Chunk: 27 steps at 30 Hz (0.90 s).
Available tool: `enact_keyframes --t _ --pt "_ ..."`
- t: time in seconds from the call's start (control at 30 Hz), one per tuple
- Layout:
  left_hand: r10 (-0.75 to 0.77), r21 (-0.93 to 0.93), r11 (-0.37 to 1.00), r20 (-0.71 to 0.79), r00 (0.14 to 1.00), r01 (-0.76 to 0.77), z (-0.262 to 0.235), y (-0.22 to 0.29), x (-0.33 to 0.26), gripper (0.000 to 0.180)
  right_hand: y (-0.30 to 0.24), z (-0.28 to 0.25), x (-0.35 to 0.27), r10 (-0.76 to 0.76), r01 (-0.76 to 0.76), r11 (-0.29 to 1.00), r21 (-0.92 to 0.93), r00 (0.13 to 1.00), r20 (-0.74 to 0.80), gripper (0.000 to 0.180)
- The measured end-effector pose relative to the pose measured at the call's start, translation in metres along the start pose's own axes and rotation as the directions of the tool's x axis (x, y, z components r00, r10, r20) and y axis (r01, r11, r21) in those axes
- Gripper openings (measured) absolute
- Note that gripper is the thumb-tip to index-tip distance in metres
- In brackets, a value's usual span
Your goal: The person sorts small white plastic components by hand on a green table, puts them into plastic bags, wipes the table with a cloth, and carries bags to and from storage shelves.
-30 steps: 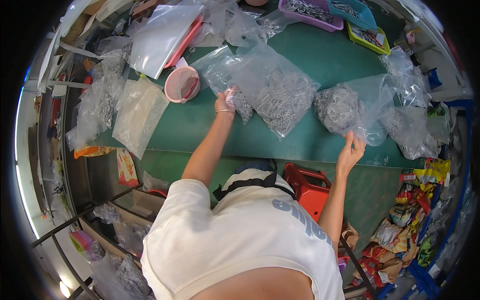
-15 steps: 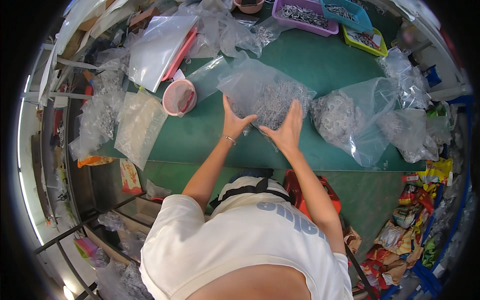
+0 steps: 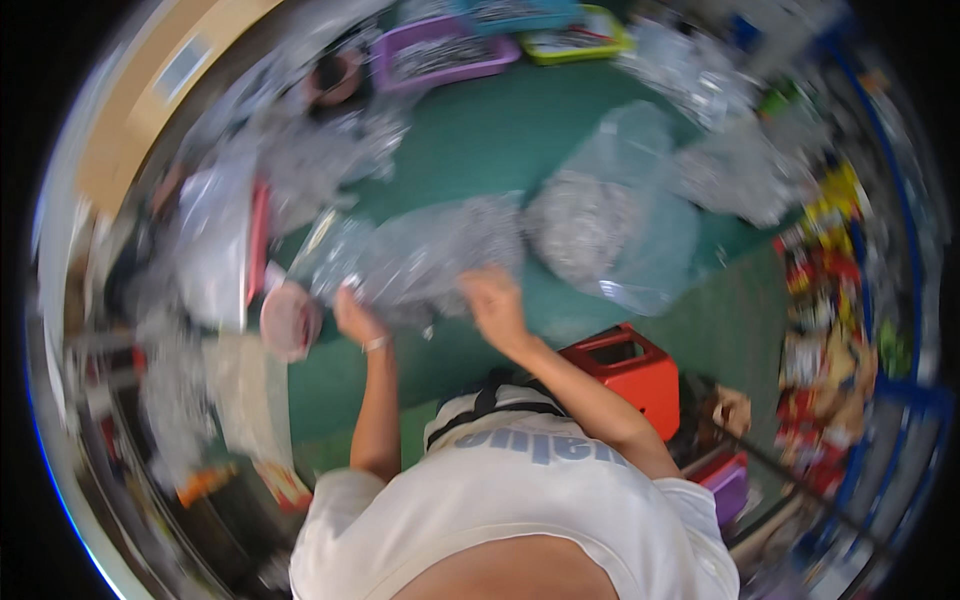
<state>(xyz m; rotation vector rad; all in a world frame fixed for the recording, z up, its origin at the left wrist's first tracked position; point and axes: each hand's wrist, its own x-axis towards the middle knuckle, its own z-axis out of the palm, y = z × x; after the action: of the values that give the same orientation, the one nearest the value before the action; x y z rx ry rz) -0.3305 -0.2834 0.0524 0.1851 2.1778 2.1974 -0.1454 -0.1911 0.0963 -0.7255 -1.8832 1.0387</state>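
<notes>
A clear plastic bag filled with small metal parts lies across the green table, its loose end toward the left. At that loose end my left hand is closed on the film. My right hand is at the near side of the filled part, fingers bent and smeared by motion; whether it grips the film I cannot tell. Just right of this bag stands a larger clear bag of silvery rings or parts. A pink basket is left of my left hand.
At the back are a purple tray, a blue tray and a yellow-green tray with metal pieces. Flat plastic bags lie on a red tray at left. A red stool is below the table's near edge.
The view has turned, so the table appears tilted. My hands have left the sides of the bag's filled part; the left is now at its loose end. The bag lies stretched out sideways.
</notes>
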Motion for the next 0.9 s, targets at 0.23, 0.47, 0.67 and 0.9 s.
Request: enact_keyframes --t 0.23,0.47,0.67,0.9 --pt "-0.738 0.444 0.672 0.337 0.584 0.592 -0.036 -0.026 -0.095 0.031 -0.022 -0.034 -0.058 0.044 -0.044 0.999 0.002 0.984 -0.175 0.018" --pt "-0.632 0.664 0.746 0.681 -0.370 -0.052 0.022 -0.002 -0.167 0.028 0.022 -0.049 -0.259 0.715 -0.821 0.569 0.039 0.471 -0.517 0.019" --pt "-0.582 0.654 0.743 0.530 -0.617 -0.139 -0.039 -0.040 -0.252 0.026 -0.030 0.032 -0.488 0.627 -0.444 0.389 0.807 -0.515 -0.585 0.019" --pt "-0.815 0.832 0.415 0.161 -0.556 -0.367 -0.171 -0.132 -0.238 0.021 -0.115 0.128 -0.616 -0.026 -0.485 -0.047 0.873 -0.873 -0.486 0.053"
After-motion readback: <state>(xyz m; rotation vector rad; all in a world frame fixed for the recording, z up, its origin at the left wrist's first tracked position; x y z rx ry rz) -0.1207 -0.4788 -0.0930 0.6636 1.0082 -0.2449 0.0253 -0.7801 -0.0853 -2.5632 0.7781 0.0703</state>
